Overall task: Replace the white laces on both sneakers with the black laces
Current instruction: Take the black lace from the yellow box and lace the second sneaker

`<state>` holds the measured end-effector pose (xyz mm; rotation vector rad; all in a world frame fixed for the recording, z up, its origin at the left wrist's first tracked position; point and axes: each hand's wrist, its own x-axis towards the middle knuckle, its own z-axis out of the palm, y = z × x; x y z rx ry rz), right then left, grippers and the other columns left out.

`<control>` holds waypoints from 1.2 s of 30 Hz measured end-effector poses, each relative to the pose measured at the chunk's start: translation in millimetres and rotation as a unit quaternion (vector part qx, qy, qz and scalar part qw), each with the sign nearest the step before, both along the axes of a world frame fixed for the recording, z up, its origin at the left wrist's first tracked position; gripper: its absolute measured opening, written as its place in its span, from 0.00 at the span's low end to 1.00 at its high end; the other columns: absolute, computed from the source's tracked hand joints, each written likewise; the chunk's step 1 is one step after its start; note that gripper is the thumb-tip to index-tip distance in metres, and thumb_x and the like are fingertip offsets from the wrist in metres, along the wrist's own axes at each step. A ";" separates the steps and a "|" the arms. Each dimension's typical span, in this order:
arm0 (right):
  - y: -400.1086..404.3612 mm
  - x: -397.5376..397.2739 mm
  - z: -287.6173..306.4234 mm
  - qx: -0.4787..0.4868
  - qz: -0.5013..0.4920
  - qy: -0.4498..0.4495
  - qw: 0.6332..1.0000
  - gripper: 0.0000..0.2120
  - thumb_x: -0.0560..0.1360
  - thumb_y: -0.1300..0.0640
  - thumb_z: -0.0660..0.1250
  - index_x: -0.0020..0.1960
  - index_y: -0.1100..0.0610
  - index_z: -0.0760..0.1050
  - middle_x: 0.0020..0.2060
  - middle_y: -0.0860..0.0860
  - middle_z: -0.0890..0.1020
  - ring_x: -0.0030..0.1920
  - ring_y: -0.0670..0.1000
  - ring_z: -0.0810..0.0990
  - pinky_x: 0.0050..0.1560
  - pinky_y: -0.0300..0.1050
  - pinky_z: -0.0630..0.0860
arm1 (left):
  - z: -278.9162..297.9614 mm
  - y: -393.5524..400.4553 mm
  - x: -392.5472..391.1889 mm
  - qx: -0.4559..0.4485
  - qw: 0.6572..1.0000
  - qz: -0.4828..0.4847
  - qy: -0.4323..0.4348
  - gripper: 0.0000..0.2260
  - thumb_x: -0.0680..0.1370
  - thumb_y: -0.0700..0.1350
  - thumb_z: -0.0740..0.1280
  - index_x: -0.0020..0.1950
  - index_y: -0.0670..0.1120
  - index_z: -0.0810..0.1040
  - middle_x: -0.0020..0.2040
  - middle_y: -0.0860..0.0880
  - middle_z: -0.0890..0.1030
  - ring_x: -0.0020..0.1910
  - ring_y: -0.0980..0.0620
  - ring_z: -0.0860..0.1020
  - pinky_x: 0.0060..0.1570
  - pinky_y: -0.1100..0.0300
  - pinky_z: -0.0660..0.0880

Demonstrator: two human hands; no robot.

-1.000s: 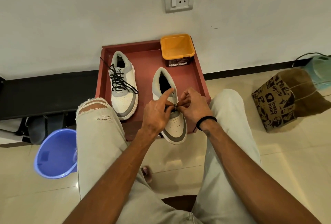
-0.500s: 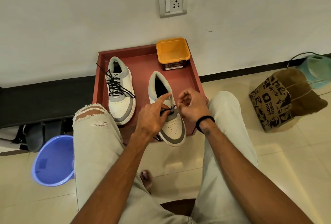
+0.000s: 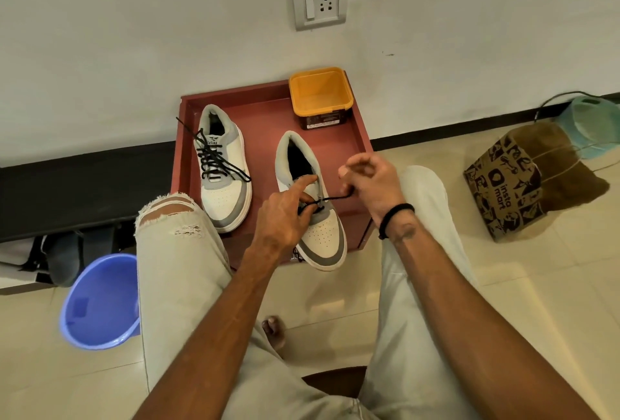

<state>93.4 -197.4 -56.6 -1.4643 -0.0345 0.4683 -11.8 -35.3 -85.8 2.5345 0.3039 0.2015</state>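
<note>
Pinching black lace point(image 3: 335, 198), right hand point(image 3: 372, 184) fingers curled, left hand point(image 3: 285, 218) gripping lace at sneaker point(image 3: 322, 228)

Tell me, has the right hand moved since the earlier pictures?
Yes. The right hand has drawn rightward, away from the sneaker, pulling the black lace out toward the tray's right rim.

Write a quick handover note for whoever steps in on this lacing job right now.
Left hand: pinching the black lace at the right sneaker's lowest eyelets.
Right hand: pulling the lace's other end out to the right.
Both sneakers sit in the red tray.
Done: left sneaker laced black, ends loose and untied.
Left: right sneaker has only its first crossing; thread the rest, then tie both. No white laces in view.
</note>
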 end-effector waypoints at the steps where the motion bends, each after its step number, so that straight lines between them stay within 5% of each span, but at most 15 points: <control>1: 4.1 -3.9 -4.4 -0.139 0.039 -0.083 0.986 0.07 0.75 0.66 0.73 0.50 0.58 0.78 0.43 0.52 0.83 0.40 0.49 0.82 0.45 0.39 0.81 | -0.4 0.4 -0.1 0.000 1.000 0.000 -0.001 0.26 0.79 0.48 0.74 0.75 0.55 0.71 0.55 0.54 0.87 0.52 0.47 0.85 0.50 0.47 0.82; 4: 12.4 -12.9 -13.8 -0.308 0.157 -0.176 0.922 0.06 0.76 0.63 0.73 0.51 0.55 0.82 0.44 0.47 0.84 0.44 0.45 0.82 0.40 0.26 0.74 | -1.8 -0.4 -0.5 0.001 1.000 -0.001 -0.011 0.26 0.78 0.46 0.74 0.75 0.54 0.72 0.55 0.53 0.87 0.51 0.47 0.85 0.50 0.46 0.83; 7: 11.2 -12.8 -15.2 -0.341 0.187 -0.186 0.902 0.07 0.76 0.61 0.74 0.54 0.56 0.84 0.48 0.50 0.86 0.45 0.44 0.81 0.48 0.30 0.74 | -1.4 -0.8 -1.3 -0.002 1.000 -0.001 -0.017 0.26 0.78 0.46 0.74 0.75 0.54 0.72 0.55 0.53 0.87 0.52 0.47 0.85 0.50 0.46 0.82; 10: 9.0 -12.4 -13.9 -0.350 0.197 -0.202 0.893 0.09 0.77 0.60 0.73 0.57 0.56 0.84 0.50 0.50 0.86 0.45 0.43 0.80 0.45 0.27 0.71 | -1.5 -0.7 -1.3 -0.006 1.000 -0.006 -0.022 0.26 0.78 0.46 0.74 0.75 0.53 0.72 0.55 0.52 0.87 0.52 0.47 0.86 0.50 0.46 0.83; 14: 13.2 -14.1 -18.0 -0.403 0.215 -0.224 0.861 0.07 0.79 0.60 0.70 0.56 0.57 0.85 0.50 0.54 0.87 0.50 0.53 0.84 0.57 0.46 0.81 | -1.5 -1.7 -1.4 -0.004 1.000 -0.005 -0.016 0.26 0.78 0.46 0.74 0.75 0.54 0.71 0.55 0.52 0.87 0.51 0.48 0.86 0.50 0.46 0.83; 17: 14.4 -13.8 -18.0 -0.436 0.200 -0.262 0.837 0.07 0.81 0.61 0.67 0.49 0.60 0.83 0.46 0.56 0.83 0.47 0.55 0.82 0.54 0.53 0.81 | -1.3 -1.5 -1.8 -0.006 1.000 -0.003 -0.020 0.26 0.78 0.46 0.74 0.75 0.54 0.71 0.55 0.52 0.87 0.51 0.48 0.86 0.49 0.46 0.83; 22: 9.2 -6.3 -7.8 -0.265 0.073 -0.172 0.946 0.07 0.83 0.59 0.63 0.56 0.58 0.79 0.48 0.49 0.82 0.45 0.38 0.79 0.45 0.25 0.72 | -0.3 -0.2 -2.3 -0.007 1.000 0.002 -0.024 0.25 0.78 0.46 0.74 0.74 0.54 0.72 0.55 0.53 0.87 0.51 0.48 0.85 0.49 0.46 0.82; 24: 11.0 -5.1 -1.5 -0.087 0.026 -0.052 0.994 0.08 0.85 0.59 0.60 0.58 0.61 0.75 0.46 0.54 0.86 0.44 0.42 0.85 0.47 0.31 0.78 | 0.5 0.0 -2.8 -0.010 1.000 0.001 -0.020 0.25 0.78 0.46 0.74 0.75 0.54 0.72 0.55 0.53 0.87 0.52 0.48 0.85 0.49 0.46 0.82; 26: 9.4 -2.2 4.2 0.089 -0.022 0.047 0.995 0.06 0.85 0.60 0.60 0.57 0.61 0.73 0.40 0.56 0.84 0.39 0.53 0.85 0.48 0.45 0.83 | 0.3 0.0 -3.3 -0.009 1.000 0.002 -0.016 0.25 0.79 0.46 0.74 0.75 0.54 0.72 0.55 0.54 0.87 0.52 0.48 0.85 0.49 0.46 0.82; 28: 4.6 2.7 4.9 0.128 -0.061 0.069 0.987 0.04 0.84 0.59 0.63 0.54 0.59 0.75 0.34 0.52 0.78 0.31 0.49 0.76 0.40 0.48 0.80 | 0.5 -1.0 -3.7 -0.004 1.000 0.002 -0.017 0.25 0.79 0.47 0.73 0.74 0.55 0.72 0.54 0.56 0.87 0.52 0.49 0.85 0.49 0.46 0.82; 31: 0.7 3.3 -0.9 -0.090 -0.038 -0.088 0.991 0.05 0.81 0.56 0.67 0.51 0.55 0.81 0.36 0.46 0.80 0.33 0.43 0.77 0.40 0.41 0.78 | 2.2 -1.9 -3.5 -0.005 1.000 0.003 -0.012 0.24 0.79 0.47 0.73 0.74 0.55 0.72 0.55 0.55 0.87 0.53 0.48 0.85 0.50 0.45 0.82; 33: 3.6 -3.2 -7.6 -0.250 0.067 -0.220 0.940 0.05 0.79 0.55 0.69 0.50 0.53 0.84 0.40 0.43 0.83 0.40 0.41 0.80 0.46 0.35 0.78 | 2.6 -1.8 -3.2 -0.005 1.000 0.002 -0.010 0.25 0.79 0.47 0.73 0.75 0.55 0.72 0.56 0.54 0.86 0.54 0.48 0.85 0.51 0.45 0.82; 36: 12.2 -12.5 -20.5 -0.408 0.224 -0.255 0.847 0.07 0.79 0.56 0.71 0.52 0.56 0.86 0.44 0.50 0.86 0.44 0.49 0.83 0.52 0.46 0.81 | 1.6 -1.6 -4.0 -0.002 1.000 0.002 -0.015 0.25 0.79 0.47 0.73 0.74 0.55 0.72 0.55 0.54 0.87 0.53 0.48 0.85 0.51 0.46 0.82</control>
